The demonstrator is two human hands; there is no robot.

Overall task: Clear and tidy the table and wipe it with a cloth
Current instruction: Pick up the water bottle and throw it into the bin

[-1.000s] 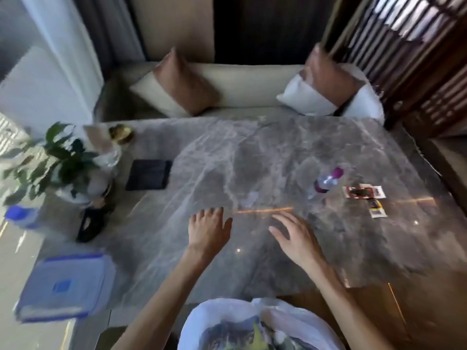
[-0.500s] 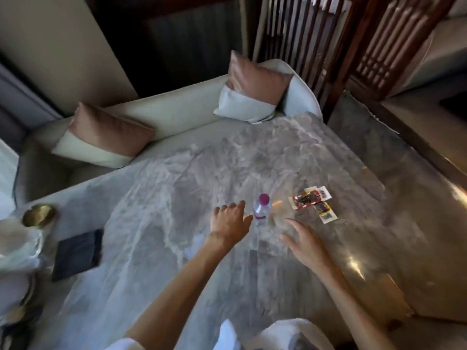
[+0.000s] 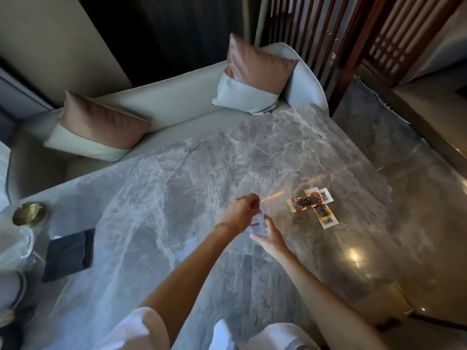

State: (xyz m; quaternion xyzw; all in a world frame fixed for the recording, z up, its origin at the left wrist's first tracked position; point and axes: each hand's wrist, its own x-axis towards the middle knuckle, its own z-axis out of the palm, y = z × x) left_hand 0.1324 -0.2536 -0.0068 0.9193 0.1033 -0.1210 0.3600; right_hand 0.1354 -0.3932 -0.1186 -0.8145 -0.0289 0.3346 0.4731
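A small clear plastic bottle [image 3: 258,224] with a magenta cap stands near the middle of the grey marble table [image 3: 164,198]. My left hand [image 3: 240,210] is closed around its top, fingers over the cap. My right hand [image 3: 269,236] grips the lower body of the same bottle from the near side. Two snack wrappers [image 3: 313,207], red, white and yellow, lie flat on the table just right of the bottle, apart from both hands.
A black folded cloth or pad [image 3: 69,255] lies at the table's left. A brass dish [image 3: 30,213] and a glass vessel [image 3: 15,245] sit at the left edge. A pale sofa [image 3: 161,102] with two cushions runs along the far side. Wooden screen at back right.
Both hands closed in on the bottle: the left moved onto its cap, the right onto its body. Earlier they hovered open beside it. The view swung right, away from the plant and blue box.
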